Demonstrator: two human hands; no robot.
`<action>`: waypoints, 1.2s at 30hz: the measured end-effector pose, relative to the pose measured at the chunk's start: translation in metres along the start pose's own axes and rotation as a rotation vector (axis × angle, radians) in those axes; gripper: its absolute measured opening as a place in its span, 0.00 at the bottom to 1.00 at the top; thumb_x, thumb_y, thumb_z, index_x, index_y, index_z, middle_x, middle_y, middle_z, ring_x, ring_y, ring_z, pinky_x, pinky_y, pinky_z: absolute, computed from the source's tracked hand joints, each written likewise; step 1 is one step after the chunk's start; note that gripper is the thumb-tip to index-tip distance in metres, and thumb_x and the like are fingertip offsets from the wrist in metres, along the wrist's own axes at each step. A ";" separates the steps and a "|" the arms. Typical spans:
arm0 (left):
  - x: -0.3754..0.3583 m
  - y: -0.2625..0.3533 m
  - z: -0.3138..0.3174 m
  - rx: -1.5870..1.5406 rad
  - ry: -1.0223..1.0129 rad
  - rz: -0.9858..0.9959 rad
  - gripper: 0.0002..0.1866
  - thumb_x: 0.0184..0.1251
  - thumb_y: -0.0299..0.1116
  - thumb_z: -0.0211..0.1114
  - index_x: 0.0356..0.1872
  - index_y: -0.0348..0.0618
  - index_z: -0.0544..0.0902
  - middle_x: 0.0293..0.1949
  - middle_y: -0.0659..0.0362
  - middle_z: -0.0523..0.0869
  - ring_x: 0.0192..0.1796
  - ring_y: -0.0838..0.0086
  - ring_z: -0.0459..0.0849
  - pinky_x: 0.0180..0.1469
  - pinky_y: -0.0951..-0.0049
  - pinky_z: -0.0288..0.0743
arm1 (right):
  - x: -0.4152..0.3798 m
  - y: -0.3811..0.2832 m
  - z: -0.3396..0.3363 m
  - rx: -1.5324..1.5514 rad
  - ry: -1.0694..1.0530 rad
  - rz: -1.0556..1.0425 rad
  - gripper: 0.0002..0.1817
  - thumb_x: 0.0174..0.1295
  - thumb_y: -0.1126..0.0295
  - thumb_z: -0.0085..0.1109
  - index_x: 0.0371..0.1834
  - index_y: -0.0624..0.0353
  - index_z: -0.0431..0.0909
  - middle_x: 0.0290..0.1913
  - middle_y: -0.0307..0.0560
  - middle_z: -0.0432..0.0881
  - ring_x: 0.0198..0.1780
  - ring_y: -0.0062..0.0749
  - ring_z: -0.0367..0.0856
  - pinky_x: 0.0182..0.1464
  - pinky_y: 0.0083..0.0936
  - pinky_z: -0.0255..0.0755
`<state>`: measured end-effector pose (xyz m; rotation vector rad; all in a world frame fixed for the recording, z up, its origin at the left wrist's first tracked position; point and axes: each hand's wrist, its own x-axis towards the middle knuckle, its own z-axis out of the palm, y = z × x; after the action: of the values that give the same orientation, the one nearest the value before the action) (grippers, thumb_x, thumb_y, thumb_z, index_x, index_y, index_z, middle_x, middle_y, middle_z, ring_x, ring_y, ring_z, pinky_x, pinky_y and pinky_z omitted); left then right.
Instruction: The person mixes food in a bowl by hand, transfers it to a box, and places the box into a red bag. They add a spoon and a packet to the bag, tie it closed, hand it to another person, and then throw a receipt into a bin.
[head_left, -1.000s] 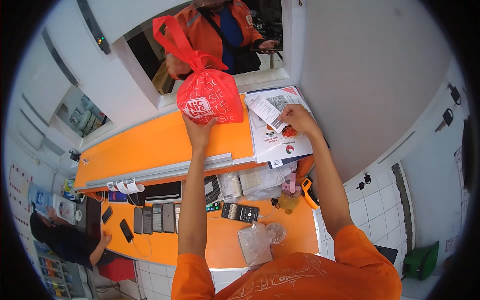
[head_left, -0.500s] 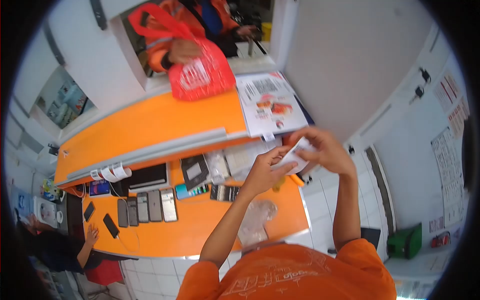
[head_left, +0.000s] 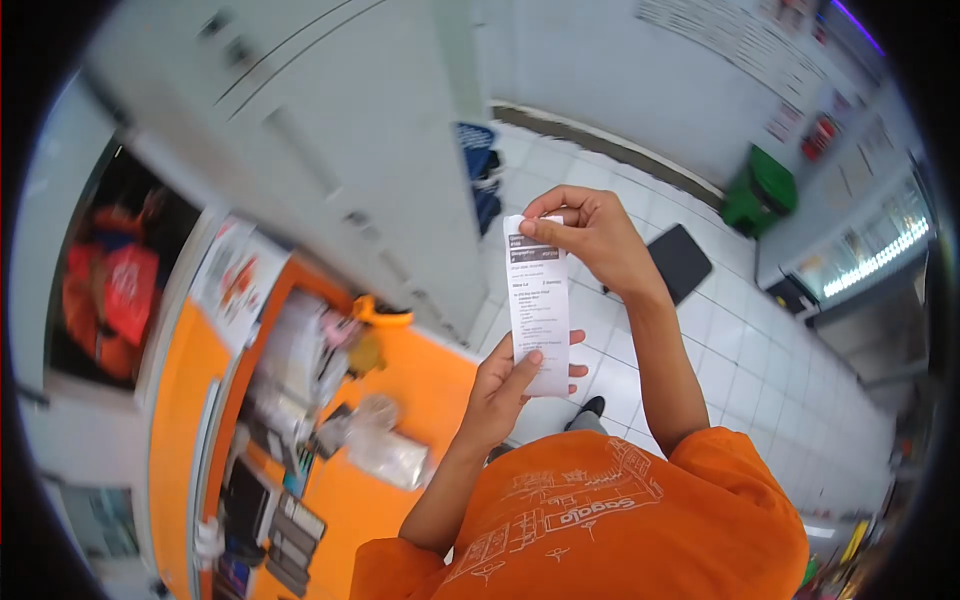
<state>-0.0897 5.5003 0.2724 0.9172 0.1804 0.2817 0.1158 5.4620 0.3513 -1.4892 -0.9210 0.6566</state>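
Observation:
A long printed paper receipt (head_left: pixel 540 300) is stretched upright between my hands in front of my chest. At its top edge, the thumb and fingers of my right hand (head_left: pixel 585 232) pinch the paper. Lower down, my left hand (head_left: pixel 508 378) grips it, thumb on the front and fingers behind. Dark header bars and lines of small print face me; most of the text is too small to read.
To my left runs the orange counter (head_left: pixel 375 520) with phones (head_left: pixel 292 540) and a clear plastic bag (head_left: pixel 385 450). Beyond the window, a person in orange has a red bag (head_left: pixel 130 290). A white door (head_left: pixel 300 150), green bin (head_left: pixel 758 192) and dark stool seat (head_left: pixel 680 263) stand ahead.
My view has turned right, away from the counter. The receipt, folded or bunched between my hands before, is now spread out lengthwise. The red bag is now off the counter top, beyond the window.

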 end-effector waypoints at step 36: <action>0.501 -0.518 0.680 0.182 -1.006 -0.836 0.30 0.74 0.23 0.45 0.77 0.30 0.56 0.72 0.36 0.70 0.71 0.51 0.75 0.68 0.58 0.78 | -0.415 0.156 -0.933 -0.085 1.194 0.130 0.09 0.67 0.67 0.69 0.42 0.61 0.84 0.32 0.41 0.90 0.32 0.15 0.83 0.33 0.14 0.72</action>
<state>0.6548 4.8472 0.2463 0.9870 -0.3532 -0.9808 0.7013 4.6138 0.2788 -1.6564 0.0780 -0.2403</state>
